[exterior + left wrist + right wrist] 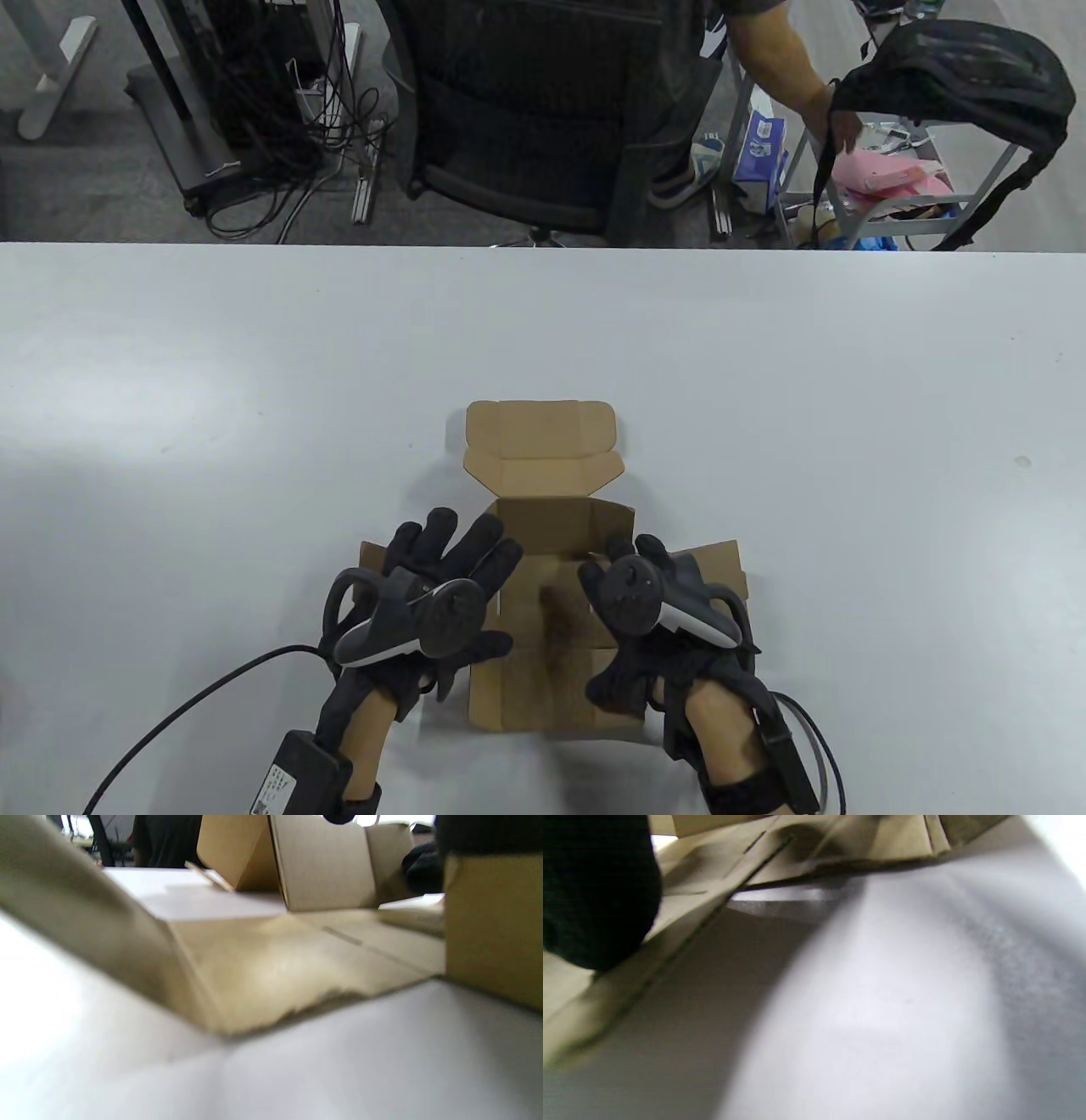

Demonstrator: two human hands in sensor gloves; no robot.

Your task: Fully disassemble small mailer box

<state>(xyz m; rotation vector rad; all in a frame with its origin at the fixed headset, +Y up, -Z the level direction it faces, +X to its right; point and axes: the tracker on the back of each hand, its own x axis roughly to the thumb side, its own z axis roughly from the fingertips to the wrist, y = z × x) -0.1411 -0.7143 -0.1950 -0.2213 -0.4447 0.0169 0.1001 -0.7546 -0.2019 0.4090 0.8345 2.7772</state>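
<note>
the small mailer box (543, 586) lies half unfolded near the table (170, 382) front edge, lid thrown back. the left hand (424, 594), fingers spread, rests on its left wall — probably pushing it flat. the right hand (653, 620) is on the right flap (its grip i cannot tell).

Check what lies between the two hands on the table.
Only the box: in the table view its open cardboard floor spans the gap between the left hand and the right hand, each lying over a side flap. Nothing else sits there.
</note>
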